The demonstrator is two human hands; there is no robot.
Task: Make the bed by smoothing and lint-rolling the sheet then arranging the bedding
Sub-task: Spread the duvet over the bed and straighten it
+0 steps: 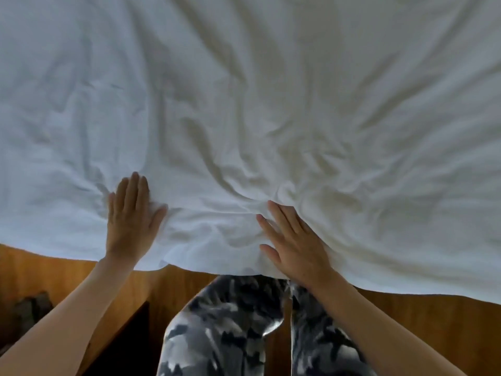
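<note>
A white, wrinkled sheet (244, 90) covers the bed and fills most of the view, with its near edge hanging over the bed's side. My left hand (131, 215) lies flat on the sheet near that edge, fingers straight and pointing away from me. My right hand (292, 240) presses flat on the sheet to the right of it, fingers straight and angled up-left. Folds bunch up between and around both hands. No lint roller is in view.
A wooden bed frame (54, 270) runs below the sheet's edge. My legs in grey patterned trousers (230, 329) stand against it. A dark opening (135, 321) sits lower left, and a blurred dark object (29, 308) lies at the far left.
</note>
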